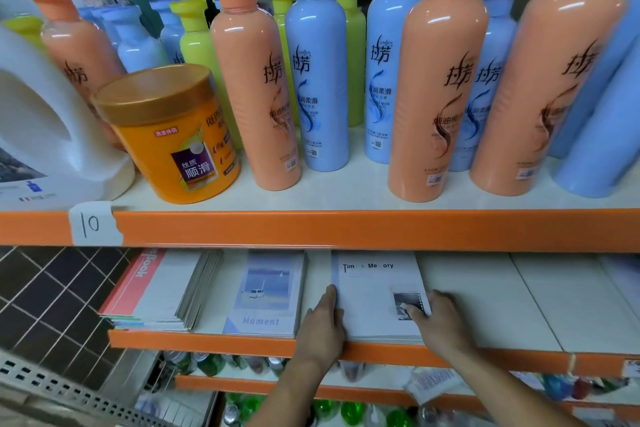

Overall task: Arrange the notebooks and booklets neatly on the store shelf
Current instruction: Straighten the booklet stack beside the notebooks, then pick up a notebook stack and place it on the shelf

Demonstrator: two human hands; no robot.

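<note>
Hands: the left hand [323, 319] lies with straight fingers flat against the left edge of the "Time Memory" stack [374, 288]. The right hand [441, 317] rests its fingers on the cover near the right edge. They are apart, and neither visibly curls round anything.
Task's thing: the white stack lies flat on the middle shelf [485, 305], between both hands, with its front at the orange lip.
Done: the "Moment" stack [266, 291] just to the left looks squared.
Left: the red-edged pile [166, 288] at the far left is fanned and askew, so it likely needs straightening. The stack between the hands seems mid-alignment.
Around: shampoo bottles [256, 80], an orange jar [176, 135] and a white jug [41, 135] stand on the shelf above.
In the way: the upper shelf's orange edge [346, 229] hides the backs of the stacks.
</note>
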